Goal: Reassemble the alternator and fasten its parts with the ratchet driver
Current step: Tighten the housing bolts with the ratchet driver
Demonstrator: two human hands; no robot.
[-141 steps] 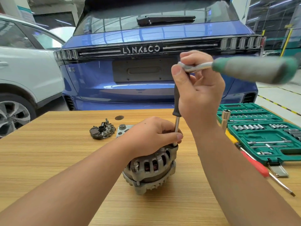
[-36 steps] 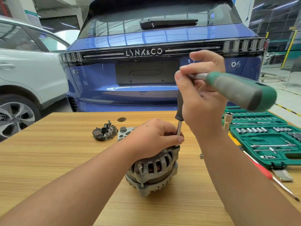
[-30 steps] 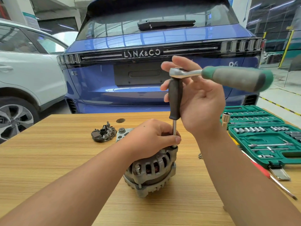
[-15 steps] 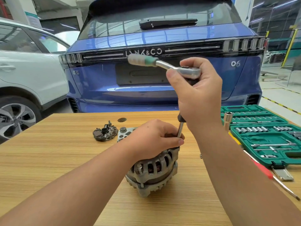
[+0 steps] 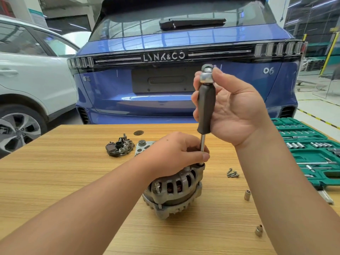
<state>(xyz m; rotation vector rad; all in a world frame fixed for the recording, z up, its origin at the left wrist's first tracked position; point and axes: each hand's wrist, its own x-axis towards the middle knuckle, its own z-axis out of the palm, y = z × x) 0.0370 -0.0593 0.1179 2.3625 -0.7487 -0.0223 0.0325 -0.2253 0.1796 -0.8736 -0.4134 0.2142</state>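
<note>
My left hand (image 5: pixel 176 153) rested curled on top of the alternator (image 5: pixel 174 192), which stood on the wooden table (image 5: pixel 55 172) in front of me, and its thumb and fingers pinched the thin steel shaft just above the housing. My right hand (image 5: pixel 233 107) was half open, palm toward me, fingers and thumb loosely wrapped behind the ratchet driver (image 5: pixel 206 107); its dark grip stood upright, with the metal ratchet head at the top between my thumb and fingertips. The shaft ran straight down to the alternator's upper right edge.

Behind the alternator lay a dark rectifier part (image 5: pixel 119 147) and a grey cover piece (image 5: pixel 142 147), just beside each other. A few loose bolts (image 5: pixel 232 173) lay to the right, and two small sockets (image 5: pixel 247 195) nearer me. The green socket case (image 5: pixel 312 153) lay open at the table's right edge. Beyond the table stood a blue car (image 5: pixel 184 43) reading "LYNK&CO" across the tailgate and "06" on its right, with a white car (image 5: pixel 27 70) to its left.
</note>
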